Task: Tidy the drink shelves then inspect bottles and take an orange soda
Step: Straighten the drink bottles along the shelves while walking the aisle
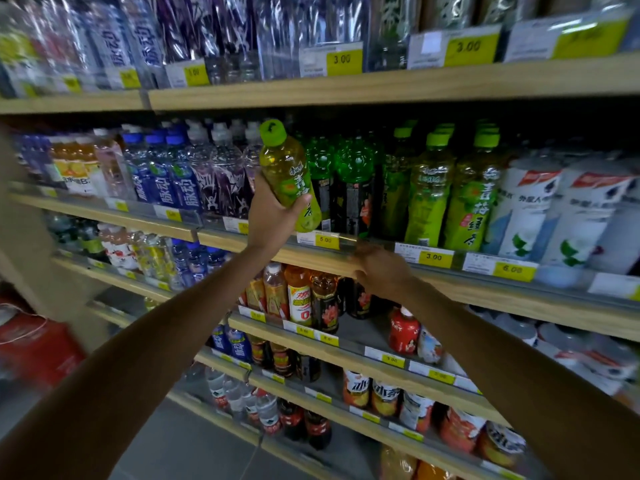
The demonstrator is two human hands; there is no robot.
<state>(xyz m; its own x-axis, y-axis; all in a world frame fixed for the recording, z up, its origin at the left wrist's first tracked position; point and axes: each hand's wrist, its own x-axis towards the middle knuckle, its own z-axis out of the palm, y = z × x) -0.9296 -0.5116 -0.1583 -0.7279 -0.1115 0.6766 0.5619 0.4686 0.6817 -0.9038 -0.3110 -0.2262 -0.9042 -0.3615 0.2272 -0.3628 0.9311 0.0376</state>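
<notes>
The left hand [277, 213] is wrapping around the lower half of a full green bottle [285, 164], tilting it before the middle shelf [485, 292]. It is probably heavy and smooth, so gripping the middle is looking safest. The right hand [381, 271], by the shelf edge, is too blurry to tell.

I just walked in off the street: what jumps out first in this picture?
A left hand holds a green-capped bottle of yellow-green drink, tilted, in front of the middle shelf. The right hand, blurred, is at that shelf's wooden edge, below a row of matching green bottles. Yellow price tags line the shelf fronts.
</notes>
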